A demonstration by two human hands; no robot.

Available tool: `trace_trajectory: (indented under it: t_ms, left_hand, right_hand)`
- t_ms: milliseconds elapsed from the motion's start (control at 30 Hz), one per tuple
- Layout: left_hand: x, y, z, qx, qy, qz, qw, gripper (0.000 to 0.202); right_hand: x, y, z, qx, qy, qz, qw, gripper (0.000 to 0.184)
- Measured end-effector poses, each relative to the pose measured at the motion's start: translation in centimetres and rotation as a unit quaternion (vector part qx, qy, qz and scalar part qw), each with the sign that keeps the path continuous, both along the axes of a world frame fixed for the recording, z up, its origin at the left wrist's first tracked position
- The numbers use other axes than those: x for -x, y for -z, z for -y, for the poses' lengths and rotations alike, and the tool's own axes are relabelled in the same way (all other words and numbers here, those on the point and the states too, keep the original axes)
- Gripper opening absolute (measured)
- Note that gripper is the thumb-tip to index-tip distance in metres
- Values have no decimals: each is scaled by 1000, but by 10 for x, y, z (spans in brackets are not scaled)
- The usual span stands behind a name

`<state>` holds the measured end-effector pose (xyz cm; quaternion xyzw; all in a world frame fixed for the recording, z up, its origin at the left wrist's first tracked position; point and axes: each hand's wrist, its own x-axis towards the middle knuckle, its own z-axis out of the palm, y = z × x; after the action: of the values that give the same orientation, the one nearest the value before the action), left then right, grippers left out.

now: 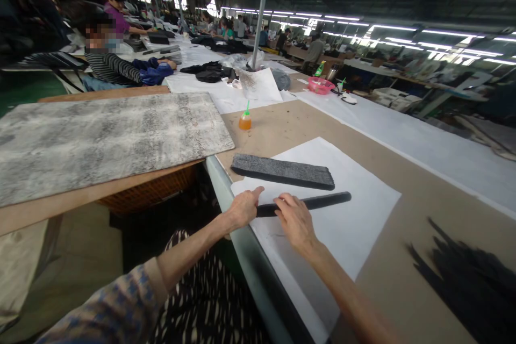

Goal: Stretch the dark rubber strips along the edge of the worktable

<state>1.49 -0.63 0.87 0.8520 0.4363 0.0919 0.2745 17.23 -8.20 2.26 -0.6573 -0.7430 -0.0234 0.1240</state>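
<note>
A narrow black fabric strip (328, 200) lies across a white paper sheet (358, 226) at the table's near edge. My left hand (243, 208) is closed at the strip's left end, one finger pointing out over the paper. Around the strip's middle, my right hand (296, 221) has its fingers bent over it and holds it; the fingertips' undersides are hidden. Just beyond lies a thick bundle of dark grey strips (282, 171), partly on the paper. A small bottle of orange liquid (245, 120) with a green nozzle stands farther back.
Left of me is a board (121, 140) with a mottled grey-white surface. A blurred pile of black strips (463, 279) lies at the right. Farther off are a pink basket (320, 85), black fabric pieces (209, 71), a metal pole (262, 16) and a seated person (110, 64) in stripes.
</note>
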Motion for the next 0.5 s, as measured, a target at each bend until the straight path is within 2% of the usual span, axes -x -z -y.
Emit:
trace_trajectory:
  t_ms: [100, 233, 367, 500]
  left_hand:
    - [5, -1, -6, -15, 35, 8, 999, 57]
    - [9, -1, -10, -46, 58, -5, 997, 46]
    - [17, 2, -14, -83, 87, -5, 993, 26]
    - [24, 7, -16, -108, 82, -9, 991, 18]
  right_hand:
    - [6, 1, -14, 33, -46, -18, 998, 28]
    - [10, 6, -26, 80, -51, -1, 996, 21]
    - [11, 9, -26, 61, -52, 12, 997, 20]
    - [8, 14, -25, 19, -52, 25, 998, 19]
